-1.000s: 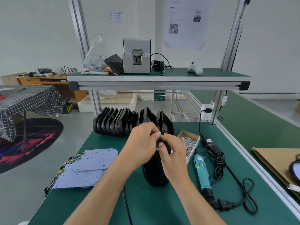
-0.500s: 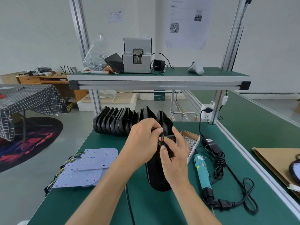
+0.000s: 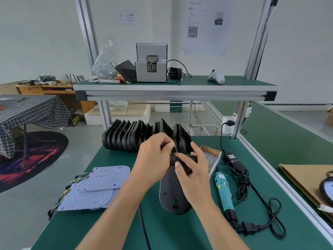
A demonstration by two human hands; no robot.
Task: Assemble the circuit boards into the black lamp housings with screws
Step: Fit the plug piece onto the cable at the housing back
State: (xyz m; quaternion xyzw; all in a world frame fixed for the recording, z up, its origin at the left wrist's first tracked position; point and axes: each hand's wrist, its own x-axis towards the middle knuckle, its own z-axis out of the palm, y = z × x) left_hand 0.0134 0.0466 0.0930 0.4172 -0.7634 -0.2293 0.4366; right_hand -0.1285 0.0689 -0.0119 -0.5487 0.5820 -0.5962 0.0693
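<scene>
**Threading the wires through the housing**

The left hand [image 3: 155,159] pinches the coloured wires [image 3: 176,153] in a fingertip grip; the right hand [image 3: 193,170] curls round the black lamp housing [image 3: 171,193], which stands tilted on the bench [image 3: 108,228]. Best to draw the wires gently and straight while keeping the housing steady. More circuit boards [image 3: 100,186] lie left; the screws [image 3: 210,159] and the electric screwdriver [image 3: 223,190] lie right.

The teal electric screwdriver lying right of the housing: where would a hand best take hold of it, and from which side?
Probably around the teal barrel of the electric screwdriver, from above with the right hand. It lies flat on the green mat, its top side open; the cord leaves its near end and the screw box sits by its far end.
</scene>
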